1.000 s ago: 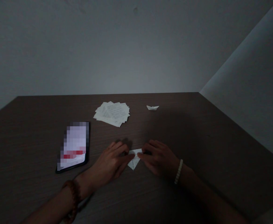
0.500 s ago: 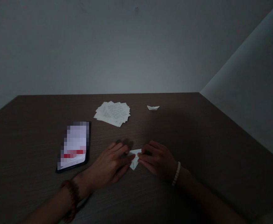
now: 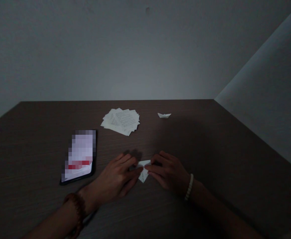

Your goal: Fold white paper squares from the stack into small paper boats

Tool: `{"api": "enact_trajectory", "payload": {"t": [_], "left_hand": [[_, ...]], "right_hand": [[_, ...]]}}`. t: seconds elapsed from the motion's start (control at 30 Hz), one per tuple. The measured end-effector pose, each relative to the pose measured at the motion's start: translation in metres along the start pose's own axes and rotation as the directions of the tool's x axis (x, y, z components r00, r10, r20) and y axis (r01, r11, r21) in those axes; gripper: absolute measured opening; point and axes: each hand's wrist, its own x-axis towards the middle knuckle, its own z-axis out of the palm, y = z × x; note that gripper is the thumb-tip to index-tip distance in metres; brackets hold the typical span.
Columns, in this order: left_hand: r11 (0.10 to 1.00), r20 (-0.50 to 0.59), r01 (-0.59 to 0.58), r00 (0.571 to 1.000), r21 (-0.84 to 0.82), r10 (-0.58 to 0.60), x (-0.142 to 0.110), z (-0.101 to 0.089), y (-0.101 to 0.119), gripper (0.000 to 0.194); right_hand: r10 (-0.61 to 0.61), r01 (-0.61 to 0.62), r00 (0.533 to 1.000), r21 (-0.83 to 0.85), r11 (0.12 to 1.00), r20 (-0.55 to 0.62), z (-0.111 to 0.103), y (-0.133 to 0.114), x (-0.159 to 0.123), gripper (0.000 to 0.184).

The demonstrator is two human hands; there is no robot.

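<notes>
A small folded piece of white paper point(image 3: 143, 177) lies on the table in front of me, one corner pointing toward me. My left hand point(image 3: 121, 174) grips its left side with bent fingers, and the thumb and index finger rest on the paper near its middle. From the other side my right hand point(image 3: 169, 170) pinches the right part, fingers curled. The two hands almost meet over the sheet and hide both its side corners. Farther back on the table sits a small white paper boat point(image 3: 164, 116).
A spread pile of printed paper sheets point(image 3: 121, 121) lies toward the back of the dark wooden table point(image 3: 197, 139). To the left of my left hand is a phone point(image 3: 80, 154), its lit screen blurred out. A grey wall point(image 3: 125, 49) rises behind the table.
My right index fingertip has shifted slightly left over the folded paper, nearer my left fingers. Both hands keep their hold; the whole view has moved only a little.
</notes>
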Motion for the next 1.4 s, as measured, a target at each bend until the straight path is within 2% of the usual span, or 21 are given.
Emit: {"api": "enact_trajectory", "payload": {"t": [0.13, 0.53, 0.7, 0.8, 1.03, 1.23, 1.4], "left_hand": [[1.000, 0.000, 0.012, 1.000, -0.003, -0.012, 0.000, 0.000, 0.000, 0.025], [1.000, -0.029, 0.020, 0.999, -0.013, -0.020, -0.002, 0.001, 0.000, 0.025], [1.000, -0.023, 0.021, 1.000, -0.023, -0.021, -0.001, 0.000, 0.002, 0.026], [1.000, -0.021, 0.026, 0.999, -0.013, -0.026, 0.000, -0.001, 0.003, 0.026], [0.999, -0.012, 0.041, 0.999, 0.005, -0.041, 0.001, 0.000, 0.005, 0.027], [0.998, 0.002, 0.047, 0.999, 0.029, -0.047, -0.001, -0.006, 0.003, 0.024], [0.998, -0.013, -0.001, 1.000, 0.069, 0.002, -0.008, -0.015, -0.005, 0.024]], "right_hand": [[0.000, 0.001, 0.999, -0.023, 1.000, 0.041, -0.002, -0.003, 0.002, 0.017], [0.147, -0.144, 0.988, 0.068, 0.987, -0.038, -0.013, 0.001, -0.009, 0.012], [0.143, -0.137, 0.985, 0.068, 0.988, -0.094, -0.009, 0.000, -0.004, 0.006], [0.138, -0.138, 0.985, 0.013, 0.990, -0.108, -0.005, -0.001, 0.000, 0.013], [0.084, -0.081, 0.994, 0.056, 0.995, -0.066, -0.003, 0.000, 0.001, 0.012], [0.114, -0.110, 0.991, 0.050, 0.993, -0.077, -0.003, -0.001, 0.002, 0.011], [0.132, -0.129, 0.989, 0.044, 0.991, -0.066, -0.001, -0.001, 0.001, 0.012]]}}
